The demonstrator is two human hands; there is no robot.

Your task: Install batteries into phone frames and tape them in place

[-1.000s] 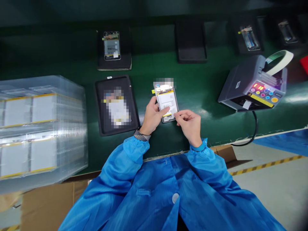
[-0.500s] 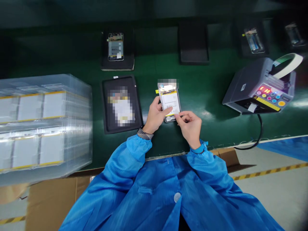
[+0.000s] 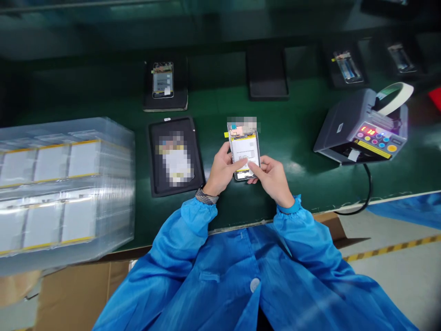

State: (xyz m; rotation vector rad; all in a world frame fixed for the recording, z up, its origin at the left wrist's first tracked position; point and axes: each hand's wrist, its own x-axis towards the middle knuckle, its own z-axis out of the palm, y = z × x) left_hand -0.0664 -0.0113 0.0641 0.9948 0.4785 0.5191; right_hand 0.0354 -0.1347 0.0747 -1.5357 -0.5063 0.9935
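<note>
An opened phone body with a white battery inside is held above the green belt. My left hand grips its left side, thumb lying across the battery. My right hand closes on the phone's lower right corner, fingers pressed against its bottom edge. Both arms wear blue sleeves.
A black tray with another phone lies left of my hands. A tall stack of clear battery trays fills the left. A grey tape dispenser sits at the right with its cable. More black trays with phones line the far belt.
My right hand has moved from pinching at the phone's lower edge to gripping its lower right corner. The phone has stayed between both hands.
</note>
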